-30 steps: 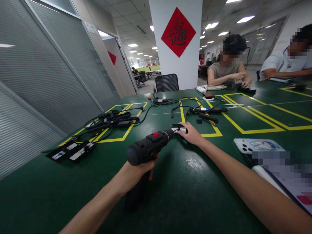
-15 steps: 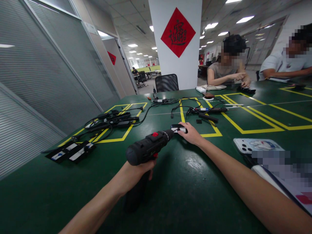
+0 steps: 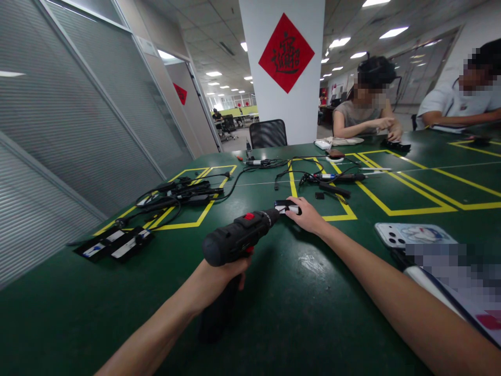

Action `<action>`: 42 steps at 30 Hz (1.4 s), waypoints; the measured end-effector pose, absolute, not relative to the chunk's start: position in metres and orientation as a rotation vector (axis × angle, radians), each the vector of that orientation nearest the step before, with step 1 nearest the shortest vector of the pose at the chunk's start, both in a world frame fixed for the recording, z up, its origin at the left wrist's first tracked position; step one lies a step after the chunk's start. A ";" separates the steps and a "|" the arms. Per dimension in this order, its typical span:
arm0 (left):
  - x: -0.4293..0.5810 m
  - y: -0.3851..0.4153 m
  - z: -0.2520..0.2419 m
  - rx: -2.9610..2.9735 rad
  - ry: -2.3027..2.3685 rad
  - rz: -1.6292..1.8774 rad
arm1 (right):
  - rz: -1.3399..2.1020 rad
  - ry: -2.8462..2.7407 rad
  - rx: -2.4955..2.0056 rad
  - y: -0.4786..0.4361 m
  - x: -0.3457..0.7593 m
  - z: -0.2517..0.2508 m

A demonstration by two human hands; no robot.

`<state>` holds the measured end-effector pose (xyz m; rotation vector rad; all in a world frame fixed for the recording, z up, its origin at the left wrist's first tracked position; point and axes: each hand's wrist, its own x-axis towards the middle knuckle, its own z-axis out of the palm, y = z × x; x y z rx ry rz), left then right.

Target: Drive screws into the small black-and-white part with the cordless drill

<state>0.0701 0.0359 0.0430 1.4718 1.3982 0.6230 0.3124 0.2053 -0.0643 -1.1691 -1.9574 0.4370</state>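
Note:
My left hand [image 3: 229, 271] is wrapped round the grip of a black cordless drill [image 3: 230, 237] with red switches. The drill's nose points forward and right, its tip at a small black-and-white block [image 3: 281, 207]. Whether the tip touches the block or only stands in front of it I cannot tell. My right hand [image 3: 304, 213] grips that block from the right, fingers over its top and thumb along the near side. Its far side is hidden behind my fingers.
Black cables and adapters [image 3: 183, 193] lie at left, above two black-and-white pieces [image 3: 113, 244]. A pen-like tool [image 3: 338, 177] and a small black square [image 3: 319, 196] lie beyond my right hand. At right are a phone [image 3: 415, 233] and a co-worker [image 3: 368, 112] across the table.

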 end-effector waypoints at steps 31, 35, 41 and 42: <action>0.073 0.034 0.045 1.458 1.408 0.642 | 0.461 -1.953 -1.190 0.203 0.312 -0.061; 0.072 0.035 0.045 1.459 1.356 0.675 | 0.451 -1.955 -1.191 0.204 0.312 -0.062; 0.073 0.035 0.047 1.438 1.366 0.672 | 0.459 -1.954 -1.188 0.202 0.312 -0.061; 0.073 0.034 0.048 1.442 1.378 0.661 | 0.460 -1.954 -1.187 0.202 0.312 -0.061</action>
